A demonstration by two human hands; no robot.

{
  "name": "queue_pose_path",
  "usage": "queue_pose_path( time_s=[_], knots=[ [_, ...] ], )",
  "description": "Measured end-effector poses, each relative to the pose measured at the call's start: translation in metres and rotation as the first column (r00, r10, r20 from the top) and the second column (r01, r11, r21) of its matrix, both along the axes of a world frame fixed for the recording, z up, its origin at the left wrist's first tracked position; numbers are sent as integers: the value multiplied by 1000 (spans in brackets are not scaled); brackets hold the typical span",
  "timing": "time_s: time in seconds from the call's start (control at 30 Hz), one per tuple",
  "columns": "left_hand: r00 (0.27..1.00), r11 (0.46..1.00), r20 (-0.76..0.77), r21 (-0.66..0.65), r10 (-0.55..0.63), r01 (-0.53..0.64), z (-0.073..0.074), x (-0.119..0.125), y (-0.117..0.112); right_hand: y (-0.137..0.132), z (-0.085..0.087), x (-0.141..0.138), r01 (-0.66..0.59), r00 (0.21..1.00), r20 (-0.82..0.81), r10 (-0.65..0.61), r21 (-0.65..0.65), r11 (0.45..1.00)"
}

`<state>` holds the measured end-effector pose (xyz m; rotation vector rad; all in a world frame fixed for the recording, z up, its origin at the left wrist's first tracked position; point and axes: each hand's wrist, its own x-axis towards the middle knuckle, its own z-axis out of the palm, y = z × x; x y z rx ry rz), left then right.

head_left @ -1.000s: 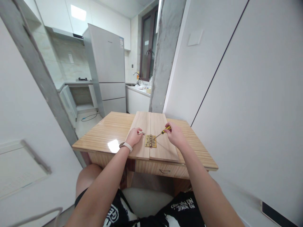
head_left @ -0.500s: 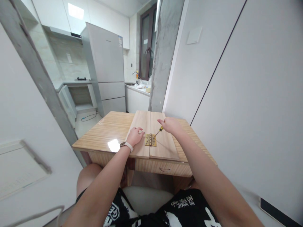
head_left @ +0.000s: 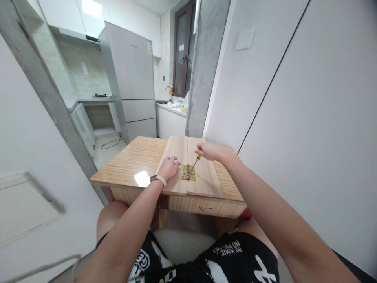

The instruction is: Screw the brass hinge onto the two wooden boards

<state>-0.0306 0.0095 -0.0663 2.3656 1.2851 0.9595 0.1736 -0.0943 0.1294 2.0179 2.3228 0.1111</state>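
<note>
My right hand (head_left: pixel 209 150) is closed round the yellow and black handle of a screwdriver (head_left: pixel 196 160). Its thin shaft slants down to the right leaf of a brass butt hinge (head_left: pixel 187 173), where the tip meets a screw area too small to make out. The hinge lies flat across the seam between a left wooden board (head_left: pixel 174 184) and a right wooden board (head_left: pixel 204 184). Resting on the left board beside the hinge is my left hand (head_left: pixel 169 167), fingers bent and slightly apart. A small dark tip shows by its fingers; I cannot tell what it is.
Both boards lie on a glossy striped wooden table (head_left: pixel 129 161) with a drawer (head_left: pixel 206 208) facing me. A wall panel (head_left: pixel 282 118) stands close on the right. Beyond the table are a fridge (head_left: pixel 137 70) and a sink counter (head_left: pixel 172 114).
My right hand has shifted slightly left, its wrist and forearm turned and raised, with the thumb now folded in. The screwdriver stands more upright. My left hand stays nearly in place.
</note>
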Motion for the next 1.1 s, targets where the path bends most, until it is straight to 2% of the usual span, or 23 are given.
queue_pose_path(
  time_s=[0.13, 0.23, 0.33, 0.4, 0.6, 0.87, 0.97, 1.1],
  knots=[
    [1000, 1000, 6, 8, 5, -5, -2, 0, 1, -4, 1, 3, -51, 997, -67, 49, -26, 998],
    [1000, 1000, 5, 6, 13, -13, -3, 0, 2, -3, 0, -3, 41, 998, -56, -41, -2, 999],
    [1000, 1000, 8, 12, 15, -15, -4, 1, 3, -1, 1, -12, 177, 984, 11, -177, 12, 984],
    [1000, 1000, 8, 14, 14, -14, -4, 1, 3, 1, 2, -16, 215, 974, 63, -215, 14, 977],
    [1000, 1000, 0, 9, 5, -5, -1, 1, 0, 3, 4, -15, 75, 990, 118, -72, -25, 997],
    [1000, 1000, -9, -7, 17, -17, -3, 0, 1, 7, -1, 11, -67, 998, -8, 66, -121, 990],
    [1000, 1000, -7, -6, 17, -17, -4, 0, 2, 5, -2, 8, -44, 999, -35, 41, -83, 996],
    [1000, 1000, -9, 10, 15, -15, -5, 0, 3, 2, 0, -5, 115, 991, 61, -115, 0, 993]
  ],
)
